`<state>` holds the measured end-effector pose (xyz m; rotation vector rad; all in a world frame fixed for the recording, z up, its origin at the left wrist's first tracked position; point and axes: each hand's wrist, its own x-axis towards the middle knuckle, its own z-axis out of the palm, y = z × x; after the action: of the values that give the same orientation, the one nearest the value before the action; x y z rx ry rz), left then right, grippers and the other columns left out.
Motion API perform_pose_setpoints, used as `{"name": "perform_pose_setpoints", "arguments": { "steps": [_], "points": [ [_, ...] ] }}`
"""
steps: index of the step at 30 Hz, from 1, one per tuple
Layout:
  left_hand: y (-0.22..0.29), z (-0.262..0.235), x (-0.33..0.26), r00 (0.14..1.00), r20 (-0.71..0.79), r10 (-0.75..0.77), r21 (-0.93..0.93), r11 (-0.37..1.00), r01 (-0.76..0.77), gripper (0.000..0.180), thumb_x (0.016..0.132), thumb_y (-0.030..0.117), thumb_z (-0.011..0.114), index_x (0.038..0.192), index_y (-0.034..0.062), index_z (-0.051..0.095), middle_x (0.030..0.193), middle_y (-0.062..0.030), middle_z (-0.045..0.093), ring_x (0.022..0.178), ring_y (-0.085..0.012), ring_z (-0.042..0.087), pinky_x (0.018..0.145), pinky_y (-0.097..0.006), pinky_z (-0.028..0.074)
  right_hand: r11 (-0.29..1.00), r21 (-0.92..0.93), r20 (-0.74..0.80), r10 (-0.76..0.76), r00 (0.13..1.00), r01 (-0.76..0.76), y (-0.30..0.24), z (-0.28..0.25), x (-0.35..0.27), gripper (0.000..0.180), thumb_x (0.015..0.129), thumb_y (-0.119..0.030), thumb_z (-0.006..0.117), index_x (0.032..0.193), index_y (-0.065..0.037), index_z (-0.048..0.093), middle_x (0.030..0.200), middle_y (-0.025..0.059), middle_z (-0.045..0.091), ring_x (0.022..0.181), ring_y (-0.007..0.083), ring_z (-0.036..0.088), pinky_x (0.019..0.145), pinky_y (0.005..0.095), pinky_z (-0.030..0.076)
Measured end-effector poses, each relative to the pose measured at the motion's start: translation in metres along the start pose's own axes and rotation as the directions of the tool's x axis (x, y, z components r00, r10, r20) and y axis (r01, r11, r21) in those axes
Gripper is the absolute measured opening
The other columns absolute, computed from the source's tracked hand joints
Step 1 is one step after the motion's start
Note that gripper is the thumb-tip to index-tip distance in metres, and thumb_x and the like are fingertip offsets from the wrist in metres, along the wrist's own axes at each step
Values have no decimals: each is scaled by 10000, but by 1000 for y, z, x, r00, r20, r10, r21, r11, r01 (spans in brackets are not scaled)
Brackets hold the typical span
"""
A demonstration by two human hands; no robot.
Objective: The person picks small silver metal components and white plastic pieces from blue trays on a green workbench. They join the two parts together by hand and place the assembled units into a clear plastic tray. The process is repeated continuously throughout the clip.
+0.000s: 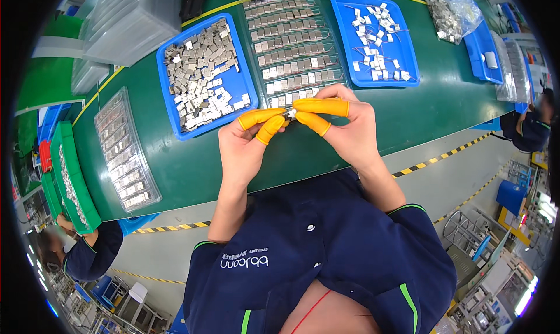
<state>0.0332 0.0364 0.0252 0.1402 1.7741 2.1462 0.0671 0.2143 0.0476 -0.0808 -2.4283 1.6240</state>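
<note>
In front of my chest my two hands meet at the near edge of the green table, with yellow finger cots on their thumbs and fingers. A small white connector piece (293, 113) is pinched between their fingertips and mostly covered by them. My left hand (248, 140) grips it from the left, my right hand (349, 127) from the right. Just beyond lies a clear blister tray (252, 48) with rows of metal-and-white pieces. Left of it a blue tray (230, 80) holds many loose metal shells. Another blue tray (415, 63) on the right carries white connectors with thin wires.
A second filled blister tray (150, 173) lies at the left. Stacked clear plastic trays (131, 22) rise behind it. Green bins (81, 182) stand at the far left, beside another person's arm. A bag of metal parts (449, 16) sits at the back right, near a blue bin (481, 51).
</note>
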Motion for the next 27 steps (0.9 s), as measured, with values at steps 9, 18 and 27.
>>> {"name": "perform_pose_setpoints", "arguments": {
  "steps": [9, 18, 27],
  "points": [
    [1, -10, 0, 952, 260, -160, -75, 980, 185, 167, 853, 39, 596, 991, -53, 616, 844, -88, 651, 734, -122, 611, 696, -237, 496, 725, 508, 416, 266, 870, -464, 12, 2, -1, 244, 709, 1, 720, 944, 22, 658, 888, 44, 630, 802, 119, 583, 737, 251, 473],
    [-11, -4, -10, 930, 291, -223, -63, 966, 251, 180, 860, 46, 590, 1005, -56, 617, 818, -93, 656, 714, -127, 613, 681, -243, 504, 564, 648, 392, 328, 859, -511, 18, 5, -24, 196, 726, 9, 712, 913, 24, 656, 893, 67, 637, 827, 137, 603, 766, 256, 484],
    [-22, 1, -14, 957, 209, -202, 13, 979, 204, 230, 852, 91, 617, 1039, -43, 615, 862, -68, 650, 752, -103, 587, 703, -224, 470, 968, 224, 62, 102, 993, -114, 19, -1, -27, 140, 708, 4, 710, 842, -31, 691, 880, 49, 645, 855, 164, 588, 763, 282, 469]
  ]
}}
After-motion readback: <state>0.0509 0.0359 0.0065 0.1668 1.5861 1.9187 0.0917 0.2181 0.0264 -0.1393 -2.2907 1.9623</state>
